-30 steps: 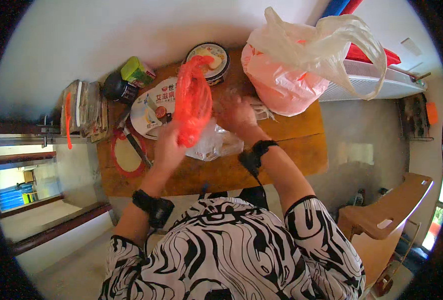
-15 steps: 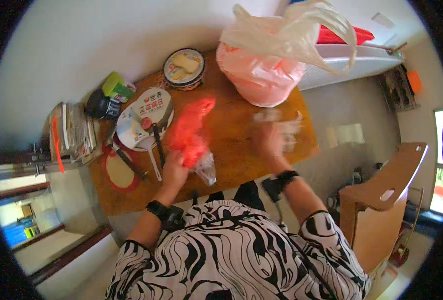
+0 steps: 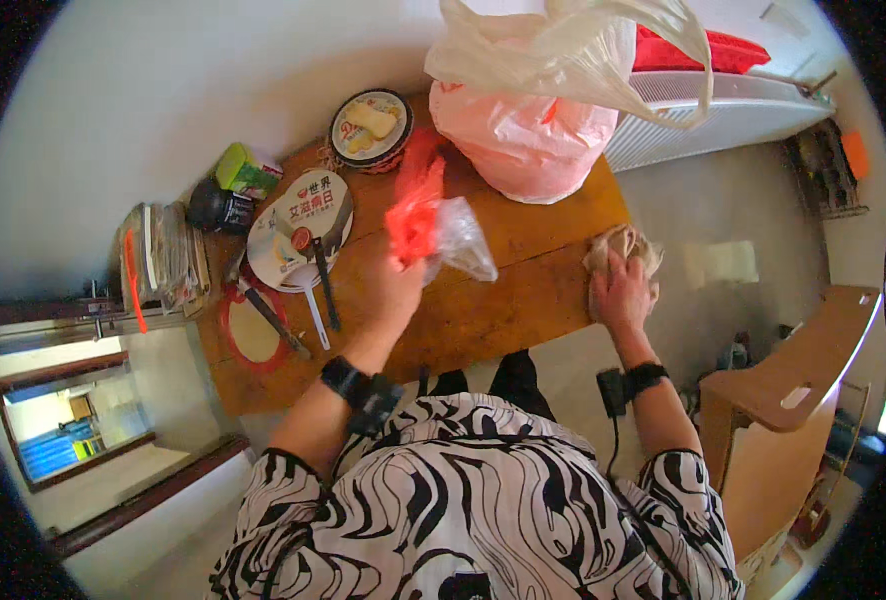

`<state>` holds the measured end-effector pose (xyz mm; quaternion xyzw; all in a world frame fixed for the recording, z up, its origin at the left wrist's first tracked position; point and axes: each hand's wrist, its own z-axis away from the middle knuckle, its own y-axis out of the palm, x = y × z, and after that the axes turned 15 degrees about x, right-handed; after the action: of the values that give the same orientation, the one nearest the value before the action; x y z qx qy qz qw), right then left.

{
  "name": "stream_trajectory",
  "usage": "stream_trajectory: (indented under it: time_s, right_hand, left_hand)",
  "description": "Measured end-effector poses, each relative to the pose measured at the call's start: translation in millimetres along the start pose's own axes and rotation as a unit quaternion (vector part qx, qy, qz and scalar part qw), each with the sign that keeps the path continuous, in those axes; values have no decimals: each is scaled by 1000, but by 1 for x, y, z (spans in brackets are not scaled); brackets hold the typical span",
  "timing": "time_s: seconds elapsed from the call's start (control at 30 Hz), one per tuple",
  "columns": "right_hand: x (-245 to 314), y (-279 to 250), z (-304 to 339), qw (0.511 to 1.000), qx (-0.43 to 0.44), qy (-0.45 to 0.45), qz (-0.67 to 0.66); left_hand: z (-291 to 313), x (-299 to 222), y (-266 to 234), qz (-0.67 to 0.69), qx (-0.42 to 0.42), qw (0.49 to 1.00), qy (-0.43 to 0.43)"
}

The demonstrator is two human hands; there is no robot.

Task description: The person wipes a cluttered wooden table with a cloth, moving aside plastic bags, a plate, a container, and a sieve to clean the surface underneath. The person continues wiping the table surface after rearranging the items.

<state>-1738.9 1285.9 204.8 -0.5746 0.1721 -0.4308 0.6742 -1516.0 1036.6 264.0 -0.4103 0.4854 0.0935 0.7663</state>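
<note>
My left hand (image 3: 395,290) is closed around a crumpled red plastic bag (image 3: 415,210), held over the middle of the wooden table (image 3: 518,265). A clear plastic bag (image 3: 466,240) hangs out beside the red one, from the same hand. At the table's right edge my right hand (image 3: 621,290) presses on a bunched beige cloth (image 3: 627,245), fingers bent over it. Behind both hands stands a large, full pink plastic bag (image 3: 523,135) with a whitish bag (image 3: 533,50) over its top.
On the left lie a round paper fan (image 3: 303,225), a white flyswatter-like tool (image 3: 315,315), a knife (image 3: 273,318) and a red-rimmed disc (image 3: 253,335). Behind are a round tin (image 3: 371,125), a green box (image 3: 248,172) and a black jar (image 3: 219,207). A cardboard box (image 3: 778,430) stands right.
My left hand has moved right and away from me with the red and clear bags. My right hand has shifted right with the cloth to the table's edge.
</note>
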Motion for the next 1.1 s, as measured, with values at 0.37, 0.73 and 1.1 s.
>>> stream_trajectory:
  time_s: [0.37,0.73,1.1]
  right_hand:
    - [57,61,63,854,266,-430,122]
    - [193,115,65,830,140,-516,160]
    - [265,98,41,971,76,-224,35]
  left_hand:
    - [10,-67,85,-383,193,903,34]
    - [55,0,-25,-167,31,955,243]
    - [113,150,-147,-262,47,958,-109]
